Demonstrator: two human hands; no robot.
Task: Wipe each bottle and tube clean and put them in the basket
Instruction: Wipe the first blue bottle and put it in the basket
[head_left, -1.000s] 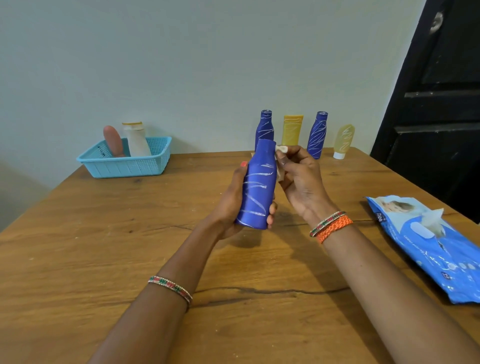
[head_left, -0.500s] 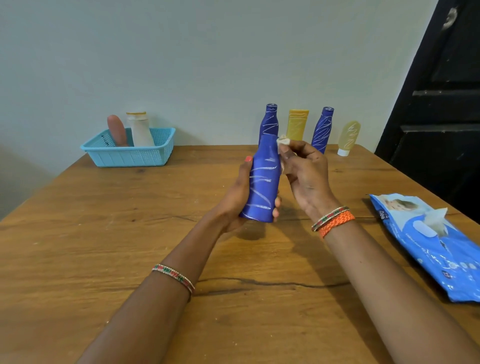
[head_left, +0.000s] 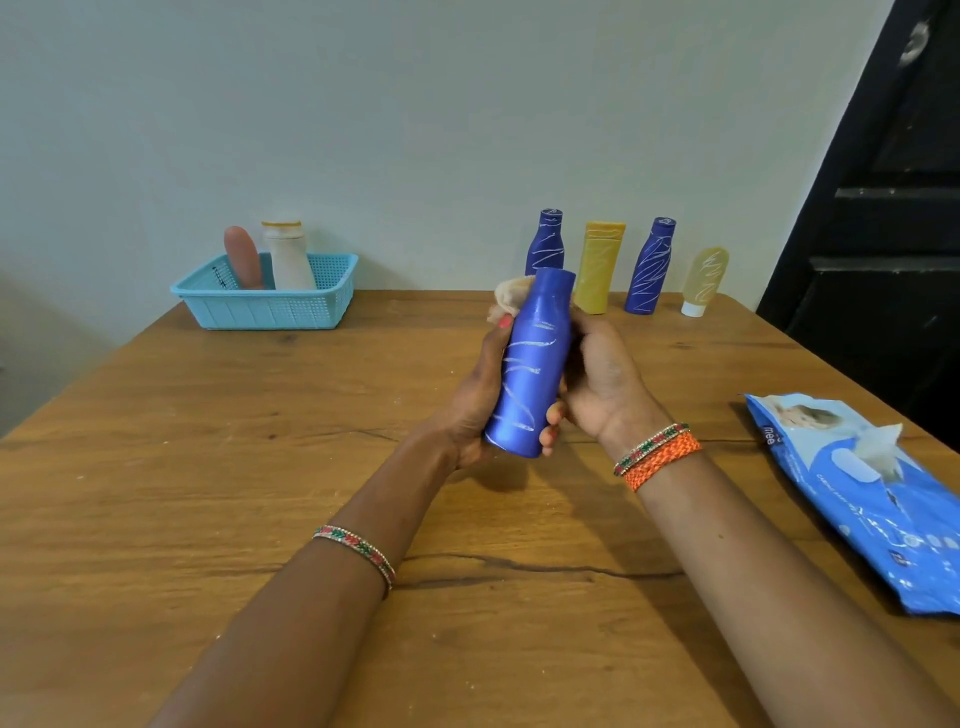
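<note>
While the left hand (head_left: 475, 400) curls around the lower body of a dark blue bottle with white scribbled streaks (head_left: 530, 364), thumb on the near-left side and fingertips showing past the base at the right, the bottle is held above the brown wooden table (head_left: 208, 467), tilted a little with its neck leaning away and to the right. Against the bottle's right side the right hand (head_left: 602, 379) wraps its fingers behind the body, and a crumpled off-white wipe (head_left: 511, 296) sticks out at the upper left of the neck; whether the right fingers actually pinch that wipe cannot be told, since they are hidden behind the bottle. At the far left of the table sits a light blue perforated plastic basket (head_left: 270, 306), and inside it stand a pinkish-brown rounded tube (head_left: 243, 257) and, just beside it, a white bottle with a yellowish cap (head_left: 288, 254). Along the far edge, near the pale wall, stand in a row a second streaked blue bottle (head_left: 545, 241), partly hidden by the held one, a yellow flat-topped tube (head_left: 600, 267), a third streaked blue bottle (head_left: 649, 265) leaning slightly, and a translucent yellowish tube resting on its white cap (head_left: 704, 280). On the right side of the table lies a blue pack of wet wipes (head_left: 857, 499), a white sheet poking up from its opening.
</note>
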